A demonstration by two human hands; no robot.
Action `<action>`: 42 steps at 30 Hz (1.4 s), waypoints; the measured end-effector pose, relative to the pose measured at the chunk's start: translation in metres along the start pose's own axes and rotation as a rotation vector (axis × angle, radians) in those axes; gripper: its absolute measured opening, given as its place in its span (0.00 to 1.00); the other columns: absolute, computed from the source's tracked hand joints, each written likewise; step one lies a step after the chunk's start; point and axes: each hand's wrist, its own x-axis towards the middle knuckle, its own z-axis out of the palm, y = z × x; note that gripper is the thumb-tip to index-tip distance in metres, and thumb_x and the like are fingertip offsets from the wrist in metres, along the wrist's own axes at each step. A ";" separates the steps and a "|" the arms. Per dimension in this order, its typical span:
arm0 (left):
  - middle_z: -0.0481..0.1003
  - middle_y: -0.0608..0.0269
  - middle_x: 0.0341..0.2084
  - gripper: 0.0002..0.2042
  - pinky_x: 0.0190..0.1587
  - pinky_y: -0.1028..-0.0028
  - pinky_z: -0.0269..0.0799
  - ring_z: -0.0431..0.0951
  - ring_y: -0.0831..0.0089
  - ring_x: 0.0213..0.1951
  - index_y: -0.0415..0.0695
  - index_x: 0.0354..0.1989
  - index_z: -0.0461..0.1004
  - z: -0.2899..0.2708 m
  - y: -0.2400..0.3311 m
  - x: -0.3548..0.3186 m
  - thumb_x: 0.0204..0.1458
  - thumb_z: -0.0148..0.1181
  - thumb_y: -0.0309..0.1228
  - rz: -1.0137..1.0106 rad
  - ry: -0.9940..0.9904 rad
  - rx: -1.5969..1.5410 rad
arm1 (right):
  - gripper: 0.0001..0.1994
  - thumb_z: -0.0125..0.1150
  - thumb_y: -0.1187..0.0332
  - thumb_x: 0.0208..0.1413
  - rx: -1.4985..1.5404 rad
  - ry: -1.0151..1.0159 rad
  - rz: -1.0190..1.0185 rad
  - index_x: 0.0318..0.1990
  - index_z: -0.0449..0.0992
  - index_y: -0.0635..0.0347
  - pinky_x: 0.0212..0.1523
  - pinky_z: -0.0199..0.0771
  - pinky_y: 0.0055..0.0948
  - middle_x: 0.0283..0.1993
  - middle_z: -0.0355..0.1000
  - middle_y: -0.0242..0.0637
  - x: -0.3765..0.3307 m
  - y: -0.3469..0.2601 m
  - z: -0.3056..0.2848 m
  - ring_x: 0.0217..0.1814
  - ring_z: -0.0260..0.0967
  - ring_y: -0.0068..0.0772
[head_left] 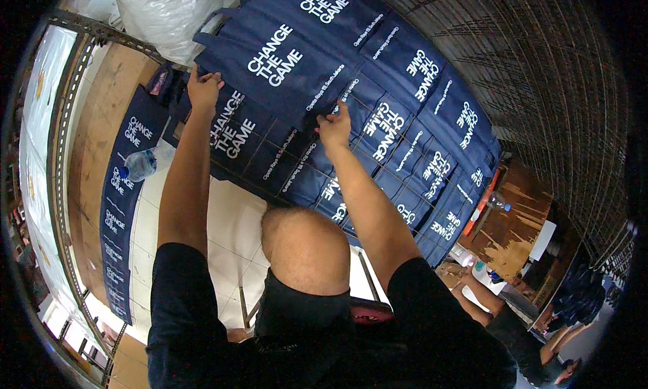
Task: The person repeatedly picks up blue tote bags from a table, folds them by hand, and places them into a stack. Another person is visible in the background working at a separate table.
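Wire racks [540,58] fill the far right, beside blue cloths [370,85] laid in rows ahead of you. The top cloth [233,46] lies at their far left, near a white sack [158,24]. Your left hand [204,91] pinches its left edge; your right hand [335,127] pinches its near right edge. A clear bottle [140,166] lies left.

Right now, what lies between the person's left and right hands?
A dark blue fabric panel with white lettering spans the stretch between left hand and right hand, as the head view shows.
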 end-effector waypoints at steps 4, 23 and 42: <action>0.67 0.58 0.35 0.39 0.36 0.74 0.78 0.73 0.73 0.33 0.40 0.67 0.48 0.002 -0.006 -0.002 0.45 0.59 0.14 -0.005 0.026 -0.015 | 0.34 0.60 0.82 0.48 -0.026 0.009 -0.045 0.63 0.56 0.55 0.27 0.79 0.27 0.40 0.67 0.43 0.002 -0.001 -0.004 0.32 0.70 0.30; 0.72 0.56 0.31 0.38 0.36 0.75 0.79 0.75 0.73 0.31 0.39 0.66 0.49 0.006 -0.012 0.004 0.45 0.58 0.14 0.062 0.027 0.047 | 0.28 0.61 0.67 0.53 0.048 -0.005 -0.066 0.60 0.59 0.60 0.30 0.69 0.27 0.38 0.74 0.42 -0.022 0.001 -0.065 0.36 0.75 0.32; 0.73 0.62 0.22 0.38 0.34 0.68 0.69 0.75 0.63 0.28 0.43 0.65 0.51 -0.052 0.047 -0.073 0.45 0.63 0.34 0.523 -0.124 0.857 | 0.25 0.61 0.65 0.54 0.123 0.353 -0.095 0.59 0.61 0.56 0.28 0.67 0.24 0.35 0.75 0.35 -0.129 0.074 -0.304 0.34 0.73 0.27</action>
